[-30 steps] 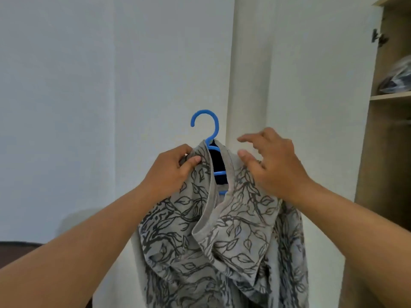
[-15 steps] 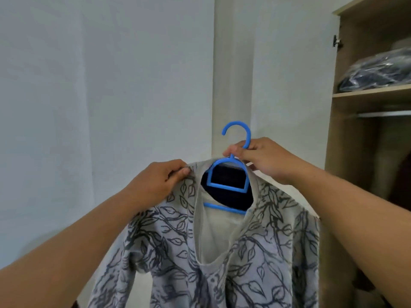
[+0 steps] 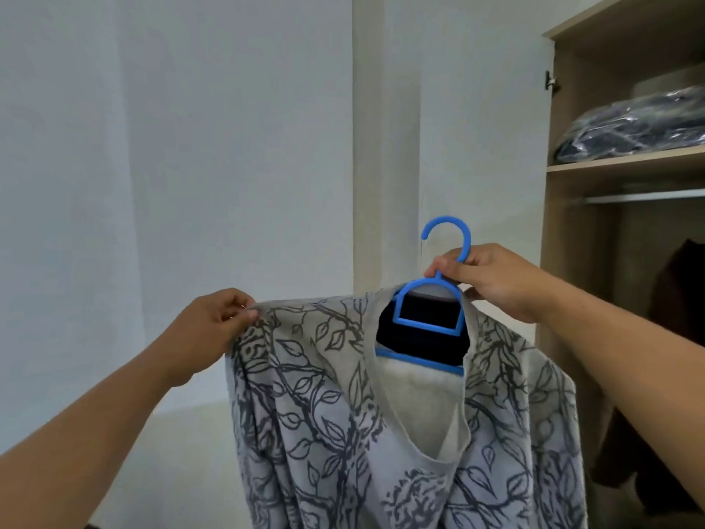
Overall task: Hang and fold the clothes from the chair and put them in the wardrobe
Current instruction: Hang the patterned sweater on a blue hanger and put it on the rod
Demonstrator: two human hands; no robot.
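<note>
A grey top with a dark leaf print (image 3: 335,414) hangs on a blue plastic hanger (image 3: 429,315), held up in front of me. My right hand (image 3: 492,280) grips the hanger at the base of its hook, which sticks up above my fingers. My left hand (image 3: 208,332) pinches the top's left shoulder and holds it out sideways. The hanger's arms are hidden inside the fabric. The open wardrobe (image 3: 564,223) stands at the right, its metal rail (image 3: 644,196) just beyond my right hand.
A shelf (image 3: 625,162) above the rail holds dark clothing in a plastic bag (image 3: 633,124). A dark brown garment (image 3: 683,337) hangs inside the wardrobe at the far right. White walls fill the left and centre.
My right hand moved from the collar to the hanger's neck and took hold of it. The top spread out over the hanger. The view swung right, showing the wardrobe.
</note>
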